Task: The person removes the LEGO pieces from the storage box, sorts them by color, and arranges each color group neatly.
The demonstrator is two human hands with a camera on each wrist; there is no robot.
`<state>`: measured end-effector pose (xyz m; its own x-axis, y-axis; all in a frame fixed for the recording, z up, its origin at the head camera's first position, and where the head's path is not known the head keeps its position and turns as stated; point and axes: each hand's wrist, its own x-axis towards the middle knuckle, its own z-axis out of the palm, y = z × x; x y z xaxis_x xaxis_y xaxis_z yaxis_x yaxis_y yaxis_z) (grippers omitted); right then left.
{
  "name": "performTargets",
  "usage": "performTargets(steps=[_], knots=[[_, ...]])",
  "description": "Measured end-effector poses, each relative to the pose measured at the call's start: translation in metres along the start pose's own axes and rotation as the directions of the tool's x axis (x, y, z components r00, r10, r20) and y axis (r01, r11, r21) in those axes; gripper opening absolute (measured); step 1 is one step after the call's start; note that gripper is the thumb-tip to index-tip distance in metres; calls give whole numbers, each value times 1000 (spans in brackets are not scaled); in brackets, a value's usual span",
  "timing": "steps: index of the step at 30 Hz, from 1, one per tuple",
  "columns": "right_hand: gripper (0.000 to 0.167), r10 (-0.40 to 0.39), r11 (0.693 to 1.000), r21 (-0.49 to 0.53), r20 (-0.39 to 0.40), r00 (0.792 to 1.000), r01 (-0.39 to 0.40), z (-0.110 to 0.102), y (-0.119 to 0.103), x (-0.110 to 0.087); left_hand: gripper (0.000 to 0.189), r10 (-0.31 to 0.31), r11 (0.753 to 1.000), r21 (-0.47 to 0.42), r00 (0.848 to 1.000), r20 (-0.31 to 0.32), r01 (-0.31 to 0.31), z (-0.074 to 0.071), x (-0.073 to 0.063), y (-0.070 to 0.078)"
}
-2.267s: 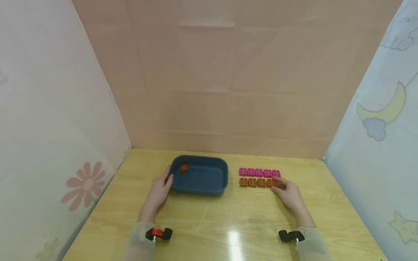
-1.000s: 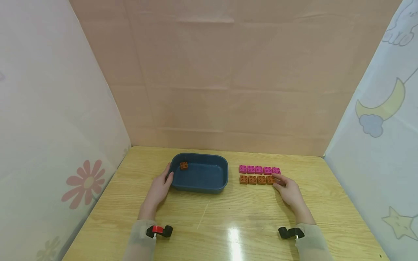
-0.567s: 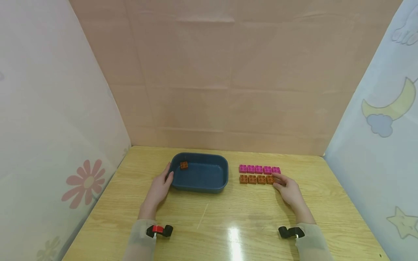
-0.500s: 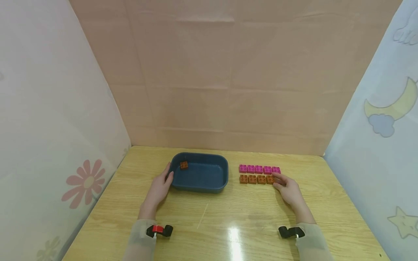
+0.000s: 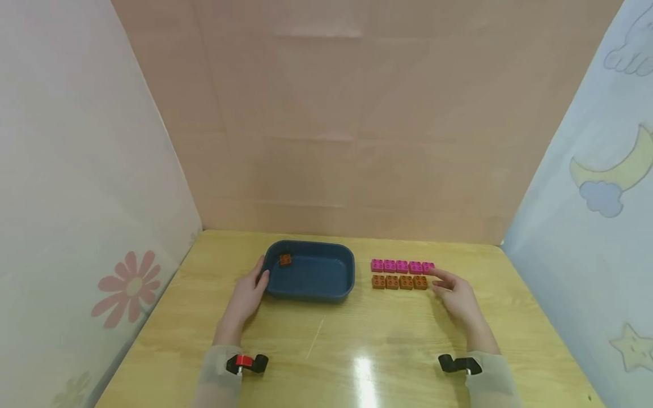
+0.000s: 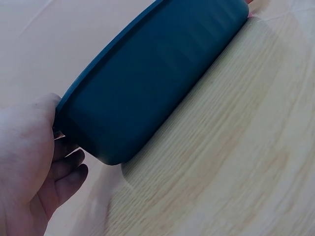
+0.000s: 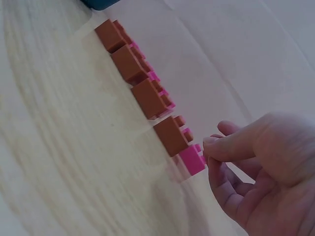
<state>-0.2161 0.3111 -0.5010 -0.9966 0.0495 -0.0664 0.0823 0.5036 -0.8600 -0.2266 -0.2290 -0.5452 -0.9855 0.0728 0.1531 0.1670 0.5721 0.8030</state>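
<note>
A deep dark blue tray (image 5: pixel 309 297) stands left of centre on the table, with one orange toy building brick (image 5: pixel 285 259) inside. My left hand (image 5: pixel 247 293) holds the tray's left end, thumb at the rim and fingers at the outer wall in the left wrist view. Right of the tray lie a back row of several pink building bricks (image 5: pixel 390 266) and a front row of several orange building bricks (image 5: pixel 406 282). Just off the rows' right end is my right hand (image 5: pixel 459 297), holding nothing, fingers loosely bent. Its index fingertip is right at the last pink brick (image 7: pixel 192 161).
The light wood table (image 5: pixel 336 351) ends at a beige paper backdrop (image 5: pixel 326 170). Pale printed sheets, a left one (image 5: pixel 112 170) and a right one (image 5: pixel 576 255), flank it. Black clips sit on both sleeves, the left clip (image 5: pixel 247 363) with a red part.
My right hand, earlier at the rightmost orange brick, has shifted slightly right, away from it, with its index finger now by the end pink brick. My left hand and the tray stay put.
</note>
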Motion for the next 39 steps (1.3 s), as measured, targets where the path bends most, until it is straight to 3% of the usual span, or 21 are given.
performTargets(steps=[9,18,33,39], knots=[[47,-80,994,-73,-16,997,79,-4,-10,-3,64,-12,1000,-20,1000,11,12,1,1,-1],[45,-154,987,-32,24,988,155,21,-45,5,65,-17,1000,-10,1000,18,17,-2,3,2],[40,-235,965,150,146,961,213,106,-98,18,63,-27,1000,-11,1000,12,27,-1,2,3],[38,-258,953,221,225,939,209,147,-124,21,63,-18,1000,-10,1000,14,18,0,2,5]])
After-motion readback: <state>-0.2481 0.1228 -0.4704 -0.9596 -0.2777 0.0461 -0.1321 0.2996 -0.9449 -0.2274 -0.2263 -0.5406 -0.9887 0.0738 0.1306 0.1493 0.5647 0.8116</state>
